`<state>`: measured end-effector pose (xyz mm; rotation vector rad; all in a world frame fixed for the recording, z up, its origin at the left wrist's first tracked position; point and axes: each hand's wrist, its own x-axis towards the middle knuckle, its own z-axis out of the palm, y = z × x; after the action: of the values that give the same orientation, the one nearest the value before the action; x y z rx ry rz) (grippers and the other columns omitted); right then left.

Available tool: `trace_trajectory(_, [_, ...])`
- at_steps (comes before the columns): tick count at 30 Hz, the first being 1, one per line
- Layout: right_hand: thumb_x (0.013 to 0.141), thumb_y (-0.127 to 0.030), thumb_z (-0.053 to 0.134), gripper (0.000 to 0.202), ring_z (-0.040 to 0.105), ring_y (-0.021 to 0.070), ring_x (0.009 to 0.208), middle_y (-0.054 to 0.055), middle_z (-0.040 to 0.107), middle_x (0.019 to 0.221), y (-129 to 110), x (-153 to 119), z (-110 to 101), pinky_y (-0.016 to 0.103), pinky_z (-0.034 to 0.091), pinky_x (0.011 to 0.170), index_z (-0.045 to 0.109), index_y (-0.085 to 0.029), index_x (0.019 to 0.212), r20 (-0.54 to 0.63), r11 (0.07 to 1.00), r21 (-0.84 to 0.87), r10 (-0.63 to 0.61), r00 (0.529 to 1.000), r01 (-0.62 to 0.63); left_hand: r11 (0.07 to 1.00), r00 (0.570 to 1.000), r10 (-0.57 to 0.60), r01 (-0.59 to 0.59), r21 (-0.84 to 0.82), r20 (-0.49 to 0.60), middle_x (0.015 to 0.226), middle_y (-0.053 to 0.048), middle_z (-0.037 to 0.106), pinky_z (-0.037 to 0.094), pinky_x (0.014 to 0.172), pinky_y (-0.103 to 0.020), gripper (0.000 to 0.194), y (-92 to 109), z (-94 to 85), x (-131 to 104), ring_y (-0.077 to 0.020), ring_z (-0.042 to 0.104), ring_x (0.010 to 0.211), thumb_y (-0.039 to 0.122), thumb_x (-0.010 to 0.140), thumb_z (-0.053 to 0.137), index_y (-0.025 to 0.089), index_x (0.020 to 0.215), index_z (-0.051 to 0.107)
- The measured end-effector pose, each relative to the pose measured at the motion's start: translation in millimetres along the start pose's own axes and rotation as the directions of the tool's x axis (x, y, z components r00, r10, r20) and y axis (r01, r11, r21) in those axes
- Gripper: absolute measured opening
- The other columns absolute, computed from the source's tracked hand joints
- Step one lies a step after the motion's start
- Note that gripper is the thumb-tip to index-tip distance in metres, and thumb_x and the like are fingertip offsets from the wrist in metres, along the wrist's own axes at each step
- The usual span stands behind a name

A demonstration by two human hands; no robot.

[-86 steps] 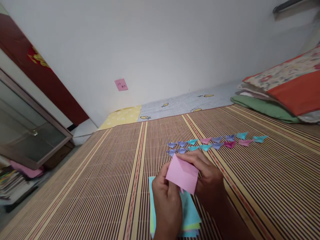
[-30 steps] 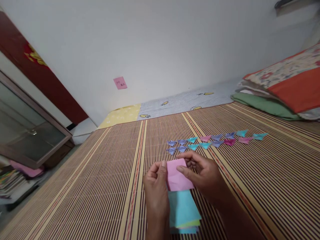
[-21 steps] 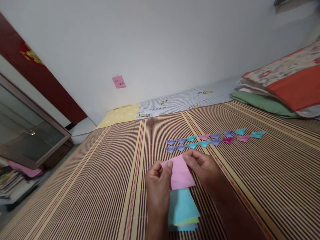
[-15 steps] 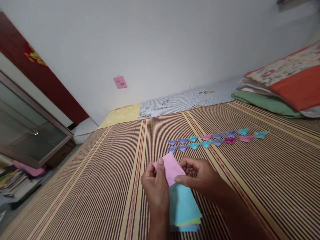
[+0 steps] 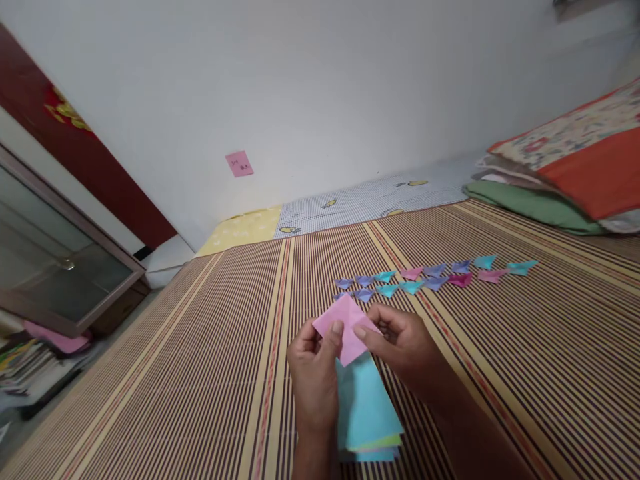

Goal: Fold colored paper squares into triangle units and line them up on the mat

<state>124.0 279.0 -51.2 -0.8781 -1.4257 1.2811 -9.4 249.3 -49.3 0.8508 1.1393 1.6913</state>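
Observation:
A pink sheet of origami paper (image 5: 347, 312) is held up between both hands, its corners pointing up and down like a diamond, with creases showing on it. My left hand (image 5: 316, 363) pinches its left side, thumb on the front face. On the right side, my right hand (image 5: 400, 333) grips it with thumb in front and curled fingers behind. Beneath the hands lies a stack of coloured paper (image 5: 370, 407), light blue on top with green and other colours peeking out at the lower edge. Part of the stack is hidden by my left hand and the pink sheet.
Two rows of small folded paper shapes (image 5: 411, 287) in blue, purple and pink lie beyond my hands on the striped mat (image 5: 215, 373). Folded bedding (image 5: 590, 167) is piled at the right. A pink note (image 5: 239, 164) is stuck on the wall. A glass-panelled cabinet (image 5: 60, 247) stands left.
The pink sheet has turned and risen slightly, now standing as a diamond. My left thumb has shifted lower towards its middle, and my right thumb has moved up onto its right part.

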Motion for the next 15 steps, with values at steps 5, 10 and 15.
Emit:
trace_trajectory(5, [0.080,-0.028,0.073,0.019,0.043,0.0119,0.062,-0.005,0.048,0.065,-9,-1,3,0.024,0.036,0.057,0.059,-0.018,0.073,0.001,0.999,0.037,-0.002,1.000,0.002,0.962,0.987,-0.122,0.143,-0.232,0.100,0.077,-0.008,0.075,0.055,0.066,-0.027,0.033,0,6.9,1,-0.0169,0.068,0.068,0.043,0.081,0.080,0.012,0.093,0.078])
trace_trajectory(10, [0.080,-0.024,0.067,0.022,0.038,0.0111,0.058,-0.006,0.043,0.060,-11,-1,-1,0.024,0.030,0.052,0.053,-0.019,0.065,-0.021,0.993,-0.112,-0.038,0.999,0.036,0.978,0.965,-0.165,0.187,-0.096,0.203,0.074,-0.003,0.073,0.051,0.064,-0.022,0.025,7,-3.1,3,-0.0130,0.064,0.065,0.028,0.070,0.090,0.014,0.086,0.077])
trace_trajectory(15, [0.082,-0.025,0.064,0.024,0.037,0.0112,0.058,-0.005,0.041,0.060,-10,-2,-4,0.025,0.029,0.052,0.050,-0.020,0.064,-0.044,0.979,-0.195,-0.071,0.996,0.061,0.990,0.965,-0.138,0.128,0.063,0.221,0.064,0.002,0.064,0.044,0.057,-0.018,0.020,6,-11.9,3,-0.0092,0.055,0.058,0.027,0.073,0.088,0.014,0.075,0.072])
